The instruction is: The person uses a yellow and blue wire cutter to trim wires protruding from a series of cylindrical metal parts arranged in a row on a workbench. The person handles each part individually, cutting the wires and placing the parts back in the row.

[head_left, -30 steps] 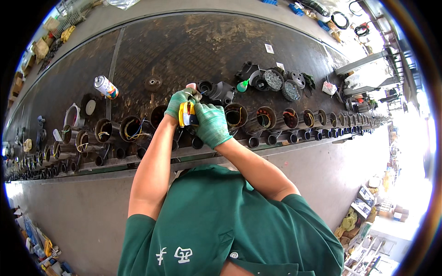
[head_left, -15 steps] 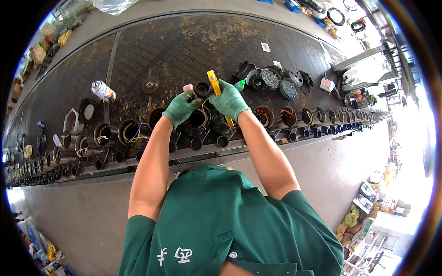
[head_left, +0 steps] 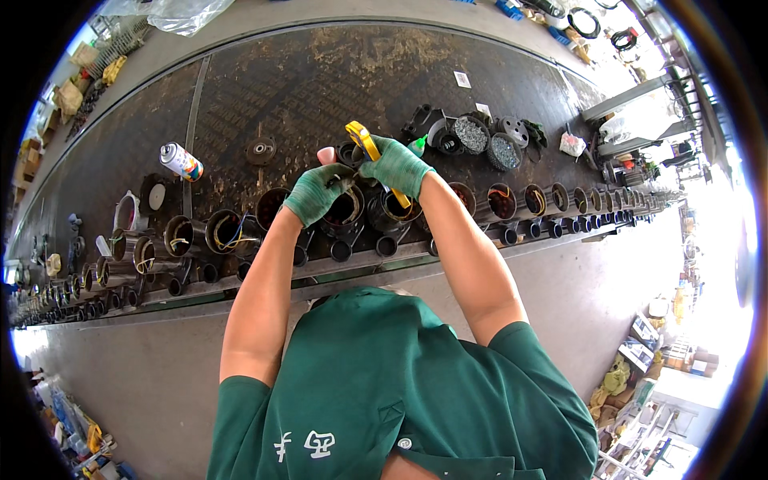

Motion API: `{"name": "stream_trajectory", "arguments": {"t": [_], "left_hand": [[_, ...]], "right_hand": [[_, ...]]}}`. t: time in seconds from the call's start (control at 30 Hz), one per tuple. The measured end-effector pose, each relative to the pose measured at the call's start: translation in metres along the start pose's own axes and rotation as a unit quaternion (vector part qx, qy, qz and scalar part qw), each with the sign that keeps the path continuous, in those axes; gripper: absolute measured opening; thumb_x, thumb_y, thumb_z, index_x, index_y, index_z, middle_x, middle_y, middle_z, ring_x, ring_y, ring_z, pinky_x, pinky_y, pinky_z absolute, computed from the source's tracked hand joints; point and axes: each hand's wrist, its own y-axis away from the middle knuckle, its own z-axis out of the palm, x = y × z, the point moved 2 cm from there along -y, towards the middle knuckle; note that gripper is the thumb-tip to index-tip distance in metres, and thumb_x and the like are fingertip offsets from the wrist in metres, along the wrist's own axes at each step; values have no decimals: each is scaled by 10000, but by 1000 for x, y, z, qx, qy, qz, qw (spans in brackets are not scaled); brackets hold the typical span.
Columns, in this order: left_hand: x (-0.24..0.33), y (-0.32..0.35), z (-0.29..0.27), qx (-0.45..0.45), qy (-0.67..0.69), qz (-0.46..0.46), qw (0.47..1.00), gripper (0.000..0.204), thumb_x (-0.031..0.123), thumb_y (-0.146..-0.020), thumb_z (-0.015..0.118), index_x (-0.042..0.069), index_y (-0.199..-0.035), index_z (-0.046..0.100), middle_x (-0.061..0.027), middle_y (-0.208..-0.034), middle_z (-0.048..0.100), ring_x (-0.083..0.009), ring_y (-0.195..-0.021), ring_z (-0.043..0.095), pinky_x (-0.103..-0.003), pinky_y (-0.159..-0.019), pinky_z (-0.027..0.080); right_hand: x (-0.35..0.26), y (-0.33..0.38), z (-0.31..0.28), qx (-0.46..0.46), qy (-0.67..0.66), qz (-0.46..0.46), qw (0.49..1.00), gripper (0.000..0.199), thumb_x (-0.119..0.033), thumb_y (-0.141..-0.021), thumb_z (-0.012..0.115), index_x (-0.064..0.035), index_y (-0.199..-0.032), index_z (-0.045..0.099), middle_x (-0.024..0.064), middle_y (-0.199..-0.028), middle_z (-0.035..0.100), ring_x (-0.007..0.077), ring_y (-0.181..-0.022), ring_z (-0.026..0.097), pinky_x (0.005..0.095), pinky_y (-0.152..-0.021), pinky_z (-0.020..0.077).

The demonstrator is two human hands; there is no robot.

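My right hand (head_left: 397, 166), in a green glove, is wrapped round a yellow hand tool (head_left: 363, 139). The tool's looped upper end sticks out above the fingers; its lower end reaches below the palm to the mouth of a dark cylindrical motor housing (head_left: 384, 214). My left hand (head_left: 316, 192), gloved alike, is closed, its fingertips meeting the right hand's over another motor housing (head_left: 342, 228). What the left fingers pinch is too small and shaded to make out. A pink piece (head_left: 326, 155) stands just beyond the left hand.
More open motor housings (head_left: 502, 204), several with coloured wires, line the near edge of the dark workbench (head_left: 264, 72). A spray can (head_left: 182, 162) and a round flanged part (head_left: 260, 150) lie left. Beyond my right hand are a green-tipped bottle (head_left: 418, 146) and tubs of small metal pieces (head_left: 504, 152).
The yellow tool has turned in my right hand, and its looped upper end now shows farther left. My left hand has shifted slightly right, its fingers closer to the right hand's.
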Motion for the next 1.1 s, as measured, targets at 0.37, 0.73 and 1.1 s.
{"name": "stream_trajectory", "arguments": {"t": [0.37,0.73,1.1], "left_hand": [[6,6,9,142,-141,15,980,196,118,-1004,717,19,-1173,728,-154,-930,760,-189,-811,673,-340,-799,547],[-5,5,5,108,-95,26,989,250,146,-990,716,51,-1220,732,-217,-1056,761,-366,-970,743,-401,-854,564],[1,5,5,111,-88,25,990,250,145,-982,721,46,-1211,737,-212,-1046,765,-354,-967,749,-407,-844,569]], "right_hand": [[46,59,-7,19,-358,91,929,424,-172,-1002,681,-1,-1379,588,119,-1196,707,203,-1026,714,358,-898,604],[47,73,18,-61,-472,62,877,482,-261,-1051,676,-47,-1466,557,103,-1119,725,267,-961,759,431,-875,649],[49,63,11,-59,-423,60,902,374,-282,-1032,700,-67,-1315,585,88,-985,697,228,-811,721,382,-720,626]]}}
